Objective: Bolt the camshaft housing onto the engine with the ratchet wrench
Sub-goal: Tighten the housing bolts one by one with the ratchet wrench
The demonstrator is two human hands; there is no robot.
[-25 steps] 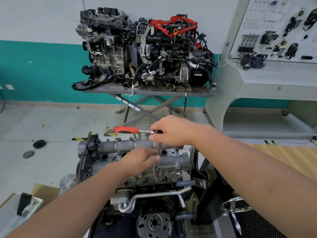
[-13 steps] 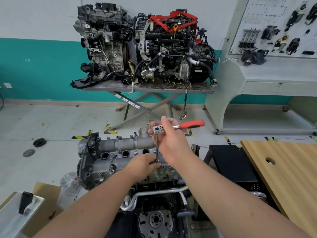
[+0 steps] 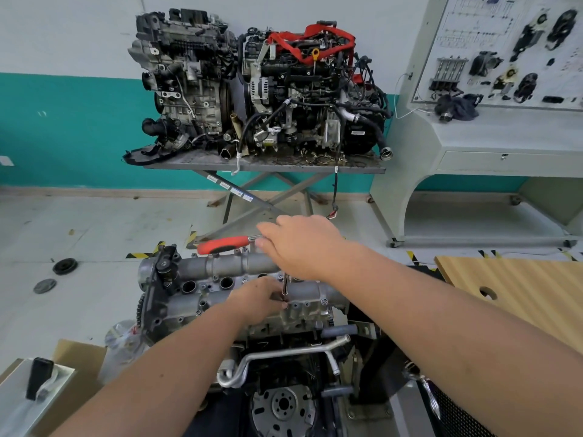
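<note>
Step in hand: tightening a bolt on the camshaft housing (image 3: pixel 239 266); our right hand (image 3: pixel 299 244) grips the ratchet wrench (image 3: pixel 225 243) at its head, our left hand (image 3: pixel 258 298) pinches the extension bar (image 3: pixel 285 283) at the bolt. Next, we judge: swing the handle, bar kept upright

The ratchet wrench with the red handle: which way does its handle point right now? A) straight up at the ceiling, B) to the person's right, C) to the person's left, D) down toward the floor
C: the ratchet wrench's red handle sticks out to the left of the right hand, which covers the head end, above the camshaft housing.
</note>
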